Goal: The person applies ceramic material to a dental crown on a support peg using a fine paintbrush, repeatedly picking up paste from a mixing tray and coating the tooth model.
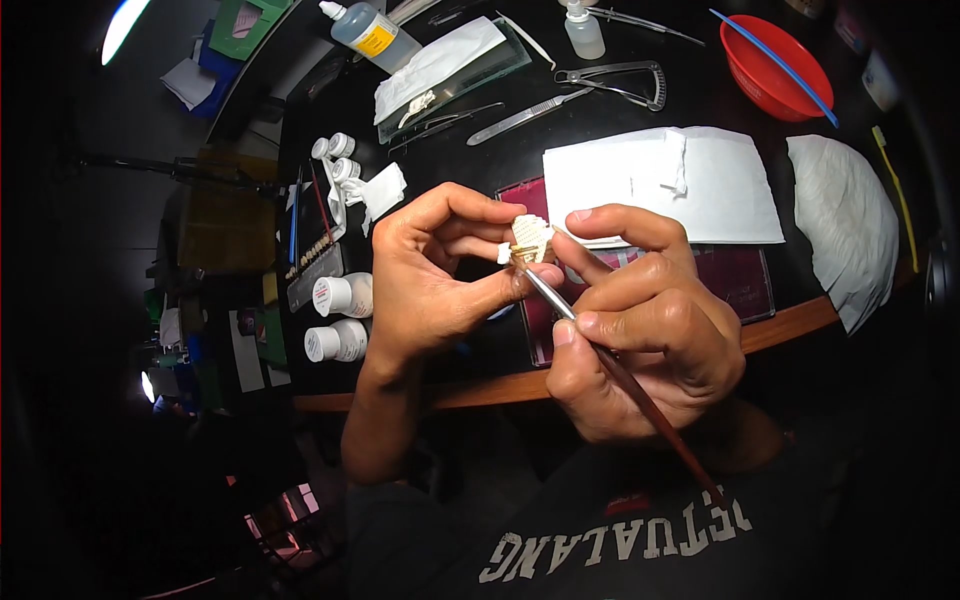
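Near the middle of the view, my left hand pinches a small cream-coloured textured piece between thumb and fingers. A small white bit sits at its left side. My right hand is closed around a brush with a dark red handle and a silver ferrule. The brush tip points up and left and meets the lower edge of the piece; whether it touches is too small to tell. My right index finger is beside the piece's right side. Both hands are above a dark red mat.
White paper sheets lie beyond my hands. White-capped jars stand left. A glass slab, scalpel, caliper, bottles and red bowl are further back. A crumpled white sheet lies right.
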A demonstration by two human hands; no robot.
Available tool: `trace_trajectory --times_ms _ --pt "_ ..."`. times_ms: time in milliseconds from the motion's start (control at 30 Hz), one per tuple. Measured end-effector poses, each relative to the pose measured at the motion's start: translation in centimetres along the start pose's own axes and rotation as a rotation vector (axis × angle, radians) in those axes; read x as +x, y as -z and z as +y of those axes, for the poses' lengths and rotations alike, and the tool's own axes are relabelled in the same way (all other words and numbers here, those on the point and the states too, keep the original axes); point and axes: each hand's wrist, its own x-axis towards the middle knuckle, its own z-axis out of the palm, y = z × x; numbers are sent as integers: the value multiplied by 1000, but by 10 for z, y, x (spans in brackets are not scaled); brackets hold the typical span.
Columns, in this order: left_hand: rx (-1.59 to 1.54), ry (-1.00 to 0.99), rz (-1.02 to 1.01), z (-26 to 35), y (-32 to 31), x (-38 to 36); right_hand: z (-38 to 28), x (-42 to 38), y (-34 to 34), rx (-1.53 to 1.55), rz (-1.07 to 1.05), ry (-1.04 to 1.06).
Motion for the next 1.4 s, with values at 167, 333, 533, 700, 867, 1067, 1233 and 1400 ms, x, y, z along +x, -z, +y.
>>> trace_trajectory --times_ms 167,333,533,700,867,1067,1233,1400 --pt "2 -8 4 -1 0 -1 0 0 0 -7 3 -2" --pt "17 -7 10 -1 0 0 0 0 -1 -10 3 2" --pt "10 -20 5 -2 1 0 0 0 0 -10 3 -1" --pt "2 -8 2 -2 1 0 0 0 -1 -15 10 1" --pt "11 -2 7 -3 2 0 0 1 0 -26 5 3" --pt "9 -1 11 -3 2 -1 0 0 -1 -24 10 -2" --pt "9 -11 21 -3 1 -1 1 1 0 -30 11 4" --pt "-47 33 -13 -2 5 -2 3 1 0 -31 21 15"
